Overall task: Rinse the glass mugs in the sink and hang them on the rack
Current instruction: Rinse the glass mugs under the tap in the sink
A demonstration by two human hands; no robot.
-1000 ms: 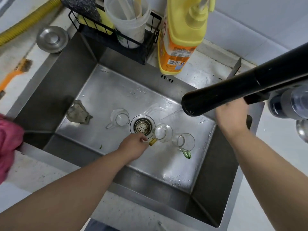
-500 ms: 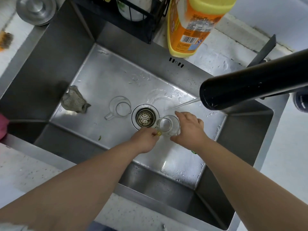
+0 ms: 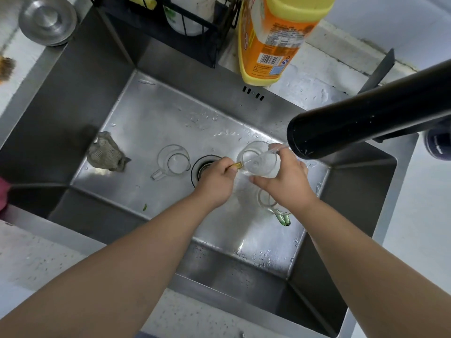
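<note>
Rinsing glass mug (image 3: 258, 158) under black faucet (image 3: 366, 118), above the sink (image 3: 151, 123) floor.
Left hand (image 3: 217, 184) pinches its amber handle; right hand (image 3: 285, 181) curls around the body.

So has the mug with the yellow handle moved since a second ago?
Yes. The yellow-handled mug was beside the drain on the sink floor; now both hands hold it farther from the drain, under the black faucet spout, with water running into it.
</note>
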